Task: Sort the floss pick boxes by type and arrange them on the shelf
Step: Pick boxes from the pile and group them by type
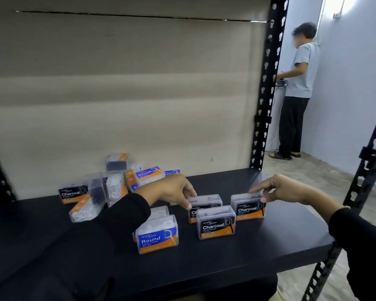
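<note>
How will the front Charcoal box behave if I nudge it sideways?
The front Charcoal box stands upright on its narrow base, so a high push may tip it. Its clear plastic looks stiff and probably slides easily on the smooth black shelf.

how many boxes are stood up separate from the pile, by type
Charcoal box: 3
Round box: 1
white-pick box with label hidden, behind the Round one: 1
Total: 5
</note>
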